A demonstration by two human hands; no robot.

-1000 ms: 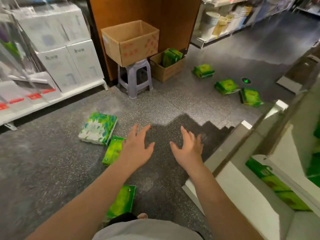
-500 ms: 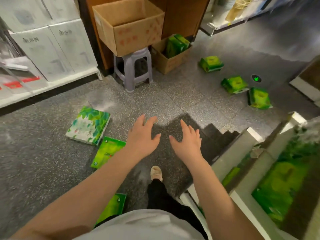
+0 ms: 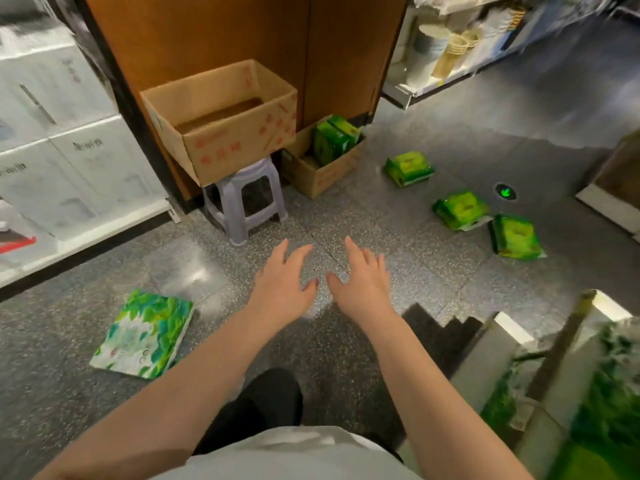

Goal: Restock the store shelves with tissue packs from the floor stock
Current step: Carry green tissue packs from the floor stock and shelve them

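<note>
My left hand (image 3: 282, 284) and my right hand (image 3: 362, 282) reach forward side by side above the floor, fingers spread, holding nothing. Three green tissue packs lie on the floor to the right: one (image 3: 408, 168) farthest, one (image 3: 462, 210) in the middle, one (image 3: 516, 237) nearest the right edge. A flat green-and-white leaf-print pack (image 3: 143, 336) lies on the floor to my left. More green packs (image 3: 334, 138) stand in a low cardboard box (image 3: 325, 174). The shelf (image 3: 498, 362) at lower right holds blurred green packs.
An open cardboard box (image 3: 221, 129) sits on a small grey plastic stool (image 3: 244, 199) against a brown wooden pillar (image 3: 242, 39). White product boxes (image 3: 65, 157) fill the left shelf. Cups and buckets (image 3: 446, 46) stand on a far shelf. A green floor light (image 3: 505, 192) glows.
I have stepped forward; the view has moved toward the stool and boxes. The two narrow green packs by my left side have dropped out of view. Both hands stay spread and hold nothing.
</note>
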